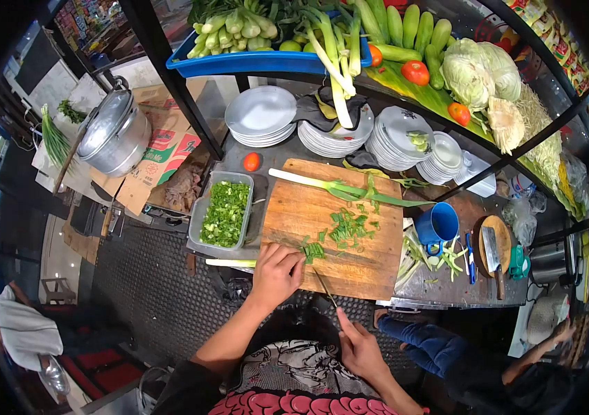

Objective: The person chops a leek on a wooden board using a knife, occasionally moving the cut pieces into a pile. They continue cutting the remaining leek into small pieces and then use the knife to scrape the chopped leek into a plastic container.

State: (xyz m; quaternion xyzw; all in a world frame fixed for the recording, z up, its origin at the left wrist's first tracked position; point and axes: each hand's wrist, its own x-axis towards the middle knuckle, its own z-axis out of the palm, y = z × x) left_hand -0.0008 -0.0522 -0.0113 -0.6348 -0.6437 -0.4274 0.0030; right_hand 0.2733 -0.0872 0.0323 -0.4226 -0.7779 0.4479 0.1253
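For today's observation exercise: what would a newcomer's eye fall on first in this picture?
Probably the wooden cutting board in the middle, where the left hand pins green stalks and the right hand holds a knife by the board's near edge. Left of it stands a tray of chopped greens; above, a shelf carries tomatoes and cabbages.

Market stall, viewed from above. Black steel frame runs from 11 to 3 o'clock, bearing a produce shelf at 1 o'clock. Dark tabletop at centre. Perforated black floor mat at 8 o'clock. Cardboard sheets at 10 o'clock. Bright overhead lighting.
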